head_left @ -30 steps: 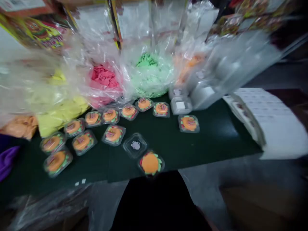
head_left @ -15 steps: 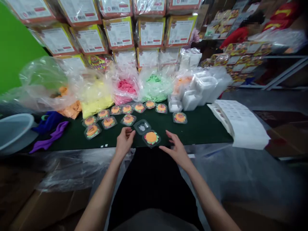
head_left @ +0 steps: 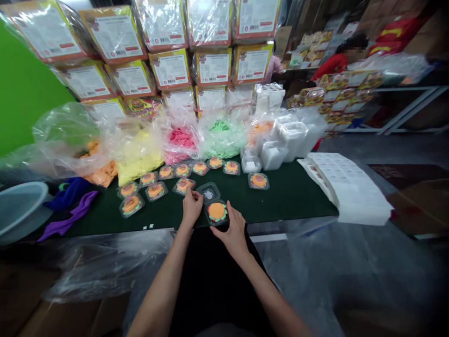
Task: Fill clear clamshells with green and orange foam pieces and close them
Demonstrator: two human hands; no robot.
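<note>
Dim foreground, brighter rear; soft focus, edges bowed

Both forearms bare, no sleeves in view. Left hand and right hand: no gloves; rings or watch not discernible. Dark garment over lap.

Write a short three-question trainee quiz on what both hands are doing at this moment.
1. True or false: the open clamshell box holds an orange burger-shaped piece.
2. Which hand touches the box's lid half? A left hand, B right hand, C neither.
3. What colour is the bagged material between the pink bag and the stacked white trays?

Key: 1 true. 2 A. 3 green.
</note>
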